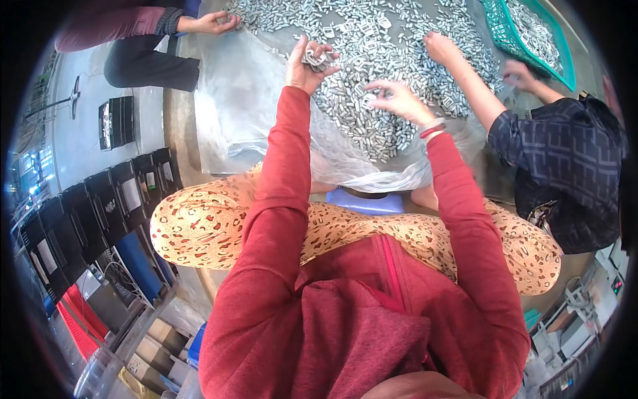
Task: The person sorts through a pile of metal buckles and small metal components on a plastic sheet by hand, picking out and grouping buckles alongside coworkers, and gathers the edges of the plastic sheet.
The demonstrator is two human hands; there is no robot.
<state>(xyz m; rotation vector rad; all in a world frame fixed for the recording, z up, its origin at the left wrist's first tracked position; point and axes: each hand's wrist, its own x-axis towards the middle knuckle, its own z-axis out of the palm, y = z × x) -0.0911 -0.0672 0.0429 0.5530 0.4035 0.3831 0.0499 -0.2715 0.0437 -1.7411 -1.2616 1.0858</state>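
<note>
Over the metal pile [372, 136], close up:
L grip [307, 73] clamped on sev. pale pcs. [319, 60]; R grip [403, 103] pinching 1 small pc. [367, 100]

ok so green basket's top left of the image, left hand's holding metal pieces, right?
Side's wrong: the head view shows the green basket at top right, not top left. The left hand is holding metal pieces, as you said.
</note>
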